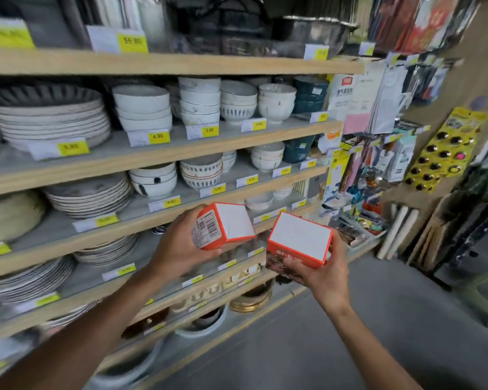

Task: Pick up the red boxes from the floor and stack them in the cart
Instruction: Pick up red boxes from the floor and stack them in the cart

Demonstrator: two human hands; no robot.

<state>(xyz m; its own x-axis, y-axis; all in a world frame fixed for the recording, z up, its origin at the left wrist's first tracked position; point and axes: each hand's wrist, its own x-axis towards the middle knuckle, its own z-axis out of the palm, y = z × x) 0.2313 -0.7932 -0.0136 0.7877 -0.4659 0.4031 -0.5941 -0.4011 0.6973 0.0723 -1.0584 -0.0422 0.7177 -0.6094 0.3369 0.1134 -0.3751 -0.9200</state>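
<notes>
I hold two red boxes with white faces up in front of the shelves. My left hand (181, 246) grips one red box (231, 223) from its left side, barcode label facing me, the box tilted. My right hand (319, 274) holds the other red box (299, 239) from below, its white face turned up and toward me. The two boxes are close together but apart. No cart is in view.
Wooden shelves (164, 63) full of stacked bowls (144, 108) and plates (48, 119) with yellow price tags run along the left. Hanging packaged goods (445, 150) fill the right wall. Grey floor (335, 347) lies below right.
</notes>
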